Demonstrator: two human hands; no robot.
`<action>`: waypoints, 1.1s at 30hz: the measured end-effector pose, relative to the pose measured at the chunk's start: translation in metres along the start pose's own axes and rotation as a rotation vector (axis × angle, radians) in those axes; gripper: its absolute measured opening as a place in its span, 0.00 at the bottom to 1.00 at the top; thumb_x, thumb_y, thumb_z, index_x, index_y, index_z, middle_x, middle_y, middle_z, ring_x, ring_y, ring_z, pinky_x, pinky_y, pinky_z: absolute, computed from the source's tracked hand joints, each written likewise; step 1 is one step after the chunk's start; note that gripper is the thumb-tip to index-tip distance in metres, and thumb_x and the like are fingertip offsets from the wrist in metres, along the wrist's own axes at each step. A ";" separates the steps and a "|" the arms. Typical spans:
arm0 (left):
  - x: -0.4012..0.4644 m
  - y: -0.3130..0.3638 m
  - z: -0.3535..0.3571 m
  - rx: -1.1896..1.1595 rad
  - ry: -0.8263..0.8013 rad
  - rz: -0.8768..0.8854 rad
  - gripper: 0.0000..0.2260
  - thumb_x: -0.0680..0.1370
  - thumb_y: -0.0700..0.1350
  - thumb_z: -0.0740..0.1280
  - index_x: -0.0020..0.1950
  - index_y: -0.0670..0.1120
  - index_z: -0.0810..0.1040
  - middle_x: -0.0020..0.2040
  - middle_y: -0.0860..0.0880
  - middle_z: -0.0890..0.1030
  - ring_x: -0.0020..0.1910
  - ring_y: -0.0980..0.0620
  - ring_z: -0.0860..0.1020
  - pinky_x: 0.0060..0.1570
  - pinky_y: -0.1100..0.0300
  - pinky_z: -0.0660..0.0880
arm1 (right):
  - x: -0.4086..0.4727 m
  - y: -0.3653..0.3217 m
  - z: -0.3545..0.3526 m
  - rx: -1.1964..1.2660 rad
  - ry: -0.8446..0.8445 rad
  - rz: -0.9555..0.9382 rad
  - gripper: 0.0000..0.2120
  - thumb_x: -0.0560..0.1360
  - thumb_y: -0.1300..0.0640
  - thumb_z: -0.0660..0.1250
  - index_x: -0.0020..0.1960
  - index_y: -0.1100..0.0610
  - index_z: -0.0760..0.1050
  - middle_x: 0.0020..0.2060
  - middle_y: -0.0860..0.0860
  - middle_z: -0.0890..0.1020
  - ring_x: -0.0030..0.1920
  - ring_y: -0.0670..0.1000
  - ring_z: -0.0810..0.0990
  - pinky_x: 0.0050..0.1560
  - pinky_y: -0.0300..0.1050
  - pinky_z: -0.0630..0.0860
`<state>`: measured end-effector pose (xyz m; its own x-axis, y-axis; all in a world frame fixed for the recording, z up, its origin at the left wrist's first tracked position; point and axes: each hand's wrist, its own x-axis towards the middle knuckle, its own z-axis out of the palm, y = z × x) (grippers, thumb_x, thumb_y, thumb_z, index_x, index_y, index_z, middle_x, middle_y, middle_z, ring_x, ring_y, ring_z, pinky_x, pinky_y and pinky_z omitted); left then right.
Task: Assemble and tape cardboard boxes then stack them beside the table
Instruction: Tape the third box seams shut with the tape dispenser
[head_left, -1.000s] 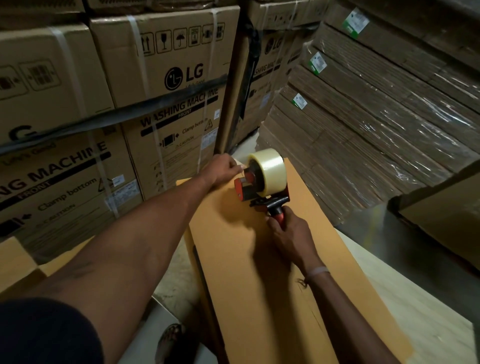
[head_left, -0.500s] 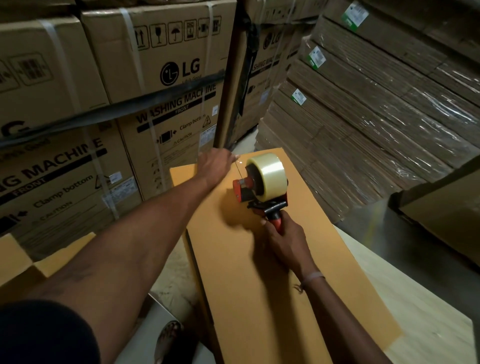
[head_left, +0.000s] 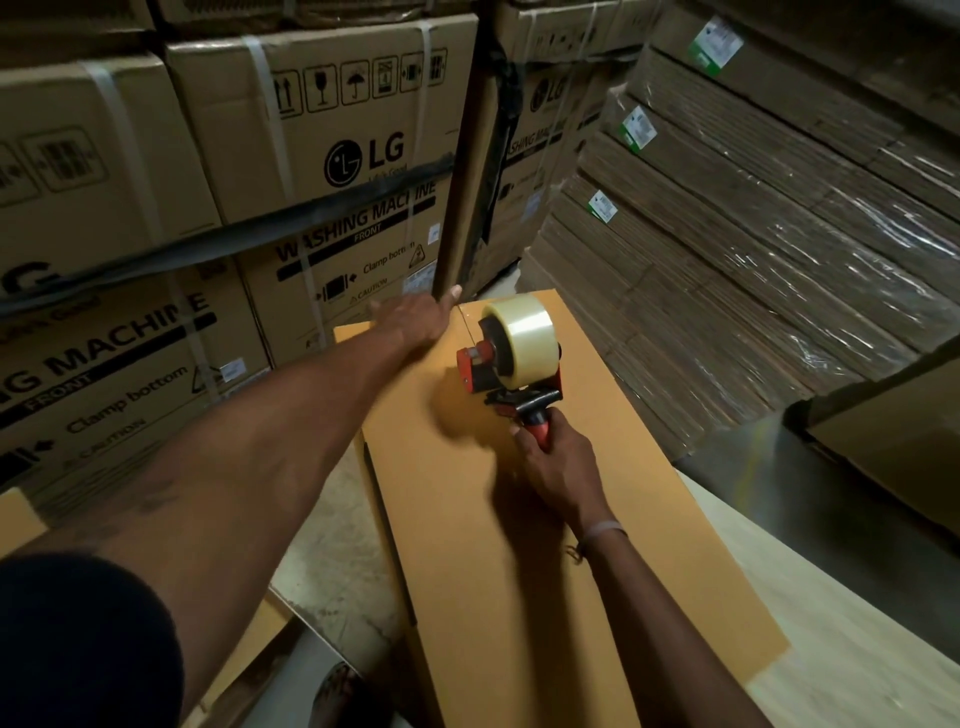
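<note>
A long brown cardboard box (head_left: 519, 545) lies on the pale table (head_left: 857, 634), its far end reaching past the table edge. My right hand (head_left: 558, 462) grips the red handle of a tape dispenser (head_left: 511, 358) that carries a roll of clear tape and sits on the box top near the far end. A thin strip of tape runs from the dispenser toward the far edge. My left hand (head_left: 415, 319) lies at the box's far left corner with fingers stretched out over the edge, pressing there.
Stacked washing machine cartons (head_left: 322, 171) form a wall on the left and behind. Wrapped bundles of flat cardboard (head_left: 753, 249) rise at the right. A dark upright post (head_left: 467, 156) stands just beyond the box. More brown cardboard (head_left: 15, 519) lies at the lower left.
The dispenser has been drawn back toward me along the box top, paying out tape. My left hand slid forward to the far edge and its fingers straightened.
</note>
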<state>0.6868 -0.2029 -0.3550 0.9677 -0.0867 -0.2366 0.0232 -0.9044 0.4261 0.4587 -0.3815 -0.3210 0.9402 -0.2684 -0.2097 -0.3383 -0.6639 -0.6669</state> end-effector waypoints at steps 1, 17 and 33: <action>-0.006 -0.003 -0.001 -0.011 0.054 0.052 0.38 0.83 0.70 0.40 0.70 0.46 0.77 0.70 0.40 0.77 0.72 0.39 0.72 0.75 0.34 0.53 | 0.000 -0.001 0.000 0.002 -0.005 0.004 0.15 0.82 0.47 0.67 0.63 0.55 0.75 0.51 0.54 0.85 0.51 0.57 0.82 0.56 0.58 0.80; -0.021 -0.027 0.013 0.263 0.035 0.630 0.26 0.88 0.57 0.48 0.85 0.53 0.48 0.85 0.51 0.45 0.84 0.51 0.44 0.82 0.44 0.42 | -0.030 0.004 -0.016 -0.061 -0.037 0.022 0.18 0.84 0.46 0.64 0.69 0.56 0.71 0.56 0.55 0.83 0.52 0.55 0.81 0.54 0.53 0.80; -0.073 -0.012 0.035 0.222 -0.118 0.913 0.33 0.82 0.61 0.39 0.84 0.48 0.56 0.84 0.46 0.54 0.84 0.45 0.46 0.80 0.49 0.36 | -0.052 0.023 -0.018 -0.023 -0.055 0.069 0.17 0.83 0.47 0.66 0.68 0.56 0.73 0.58 0.56 0.83 0.53 0.56 0.80 0.53 0.49 0.77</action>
<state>0.6076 -0.2005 -0.3733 0.5561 -0.8310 0.0142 -0.7908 -0.5238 0.3168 0.4013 -0.3957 -0.3123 0.9152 -0.2759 -0.2938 -0.4025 -0.6615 -0.6327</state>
